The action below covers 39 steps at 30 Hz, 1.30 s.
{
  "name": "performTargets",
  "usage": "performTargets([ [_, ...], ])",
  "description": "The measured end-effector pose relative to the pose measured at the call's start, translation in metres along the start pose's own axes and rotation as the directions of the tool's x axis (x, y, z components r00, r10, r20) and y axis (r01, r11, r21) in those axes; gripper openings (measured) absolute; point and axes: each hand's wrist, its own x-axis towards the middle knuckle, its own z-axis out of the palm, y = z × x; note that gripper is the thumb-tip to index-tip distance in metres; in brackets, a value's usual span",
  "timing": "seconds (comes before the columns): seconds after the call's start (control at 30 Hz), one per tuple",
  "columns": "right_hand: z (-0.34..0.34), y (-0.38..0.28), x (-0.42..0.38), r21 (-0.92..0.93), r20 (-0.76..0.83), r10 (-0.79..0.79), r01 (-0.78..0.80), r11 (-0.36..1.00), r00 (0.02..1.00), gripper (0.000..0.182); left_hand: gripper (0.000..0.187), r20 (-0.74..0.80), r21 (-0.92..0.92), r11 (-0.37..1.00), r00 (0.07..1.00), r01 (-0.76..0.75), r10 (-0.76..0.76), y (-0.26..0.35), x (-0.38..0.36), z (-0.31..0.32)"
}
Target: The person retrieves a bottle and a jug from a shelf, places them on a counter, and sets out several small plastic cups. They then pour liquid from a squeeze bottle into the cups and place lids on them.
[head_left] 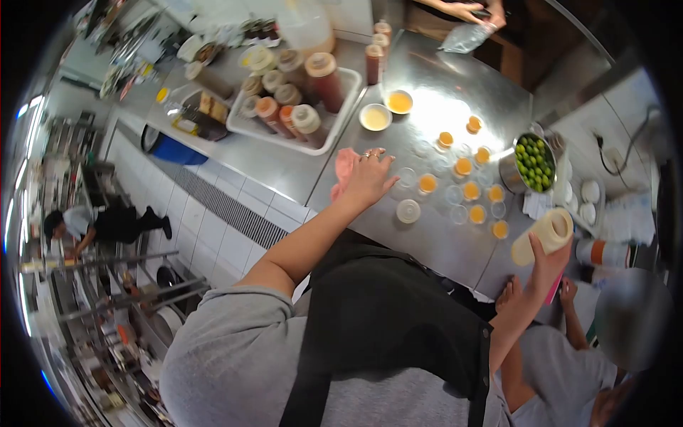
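In my right hand (551, 260) is a cream-coloured plastic bottle (526, 250), tilted, with the fingers wrapped round it at the table's right side. My left hand (368, 178) is open, fingers spread, over the table's front left edge beside a crumpled pink cloth (344, 171). A round whitish lid (408, 211) lies to the right of that hand. Between my hands stand several small clear cups with orange sauce (470, 190), among other clear cups or lids (454, 194). Behind them are a bowl of pale yellow sauce (375, 117) and a bowl of orange sauce (400, 102).
A metal pot of green limes (533, 164) stands at the right. A white tray of squeeze bottles (334, 142) sits at the left. Across the steel table (427, 64), a person's hands hold a plastic bag (466, 38). Another person is close at my right.
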Motion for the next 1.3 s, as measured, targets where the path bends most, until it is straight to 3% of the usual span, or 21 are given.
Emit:
performTargets([
  [0.07, -0.001, 0.002, 0.004, -0.005, 0.004, 0.002, -0.002, 1.000, 1.000, 0.079, 0.055, 0.014, 0.022, 0.998, 0.998, 0.060, -0.061, -0.014, -0.015, -0.008],
  [0.17, 0.008, -0.002, 0.007, 0.082, 0.007, 0.072, -0.072, 0.994, 0.997, 0.082, 0.045, -0.108, 0.112, 0.994, 0.994, 0.021, -0.009, -0.025, -0.034, -0.009],
  [0.27, 0.024, -0.005, 0.012, 0.170, 0.026, 0.101, -0.104, 0.980, 0.995, 0.084, 0.060, -0.142, 0.194, 0.971, 0.983, 0.139, -0.112, -0.041, -0.038, 0.024],
  [0.3, 0.031, -0.012, 0.014, 0.177, 0.030, 0.087, -0.091, 0.980, 0.996, 0.084, 0.060, -0.093, 0.156, 0.975, 0.985, 0.159, -0.145, -0.045, -0.037, 0.033],
  [0.37, 0.046, -0.027, 0.015, 0.450, 0.131, 0.056, -0.110, 0.886, 0.990, 0.086, 0.060, -0.051, 0.123, 0.975, 0.982, 0.187, -0.182, -0.046, -0.038, 0.037],
  [0.47, 0.064, -0.029, 0.024, 0.474, 0.194, 0.127, -0.206, 0.856, 0.973, 0.086, 0.058, 0.046, 0.063, 0.977, 0.977, 0.205, -0.208, -0.036, -0.047, 0.036],
  [0.53, 0.086, -0.026, 0.029, 0.547, 0.166, 0.130, -0.201, 0.813, 0.978, 0.085, 0.060, -0.132, 0.446, 0.887, 0.989, 0.122, -0.070, -0.040, -0.046, 0.048],
  [0.6, 0.112, -0.039, 0.030, 0.641, 0.142, 0.149, -0.205, 0.740, 0.979, 0.083, 0.062, -0.077, 0.672, 0.740, 0.996, 0.019, 0.043, -0.034, -0.042, 0.037],
  [0.63, 0.121, -0.042, 0.031, 0.705, 0.157, 0.071, -0.162, 0.691, 0.985, 0.081, 0.063, -0.122, 0.358, 0.933, 0.993, 0.038, 0.007, -0.041, -0.048, 0.043],
  [0.67, 0.124, -0.057, 0.032, 0.743, 0.187, 0.061, -0.182, 0.644, 0.980, 0.074, 0.065, -0.131, 0.166, 0.984, 0.991, 0.063, -0.041, -0.039, -0.051, 0.039],
  [0.73, 0.118, -0.062, 0.038, 0.746, 0.245, 0.042, -0.216, 0.629, 0.969, 0.065, 0.066, -0.140, 0.041, 0.994, 0.985, 0.104, -0.097, -0.041, -0.052, 0.044],
  [0.9, 0.106, -0.059, 0.043, 0.781, 0.084, 0.147, -0.157, 0.604, 0.986, 0.064, 0.065, -0.120, 0.001, 0.996, 0.989, 0.091, -0.091, -0.032, -0.049, 0.034],
  [0.97, 0.095, -0.054, 0.040, 0.781, 0.080, 0.154, -0.158, 0.604, 0.985, 0.064, 0.067, -0.041, -0.036, 0.978, 0.978, 0.203, -0.205, -0.029, -0.047, 0.032],
  [1.0, 0.086, -0.050, 0.039, 0.778, 0.053, 0.170, -0.148, 0.611, 0.984, 0.064, 0.067, -0.023, -0.040, 0.983, 0.984, 0.177, -0.178, -0.031, -0.048, 0.033],
  [1.07, 0.067, -0.039, 0.039, 0.660, -0.121, 0.123, -0.013, 0.751, 0.985, 0.065, 0.067, -0.112, -0.026, 0.983, 0.976, 0.183, -0.185, -0.032, -0.046, 0.038],
  [1.17, 0.026, -0.013, 0.039, 0.589, -0.290, 0.098, 0.097, 0.802, 0.952, 0.065, 0.067, -0.168, 0.049, 0.988, 0.976, 0.146, -0.135, -0.009, -0.038, 0.026],
  [1.23, 0.004, 0.004, 0.031, 0.572, -0.306, 0.110, 0.090, 0.816, 0.946, 0.065, 0.064, -0.128, 0.021, 0.984, 0.977, 0.175, -0.171, 0.008, -0.033, 0.016],
  [1.3, -0.007, 0.014, 0.024, 0.359, -0.434, 0.100, 0.070, 0.931, 0.895, 0.066, 0.061, -0.160, -0.067, 0.994, 0.983, 0.083, -0.093, 0.015, -0.023, 0.017],
])
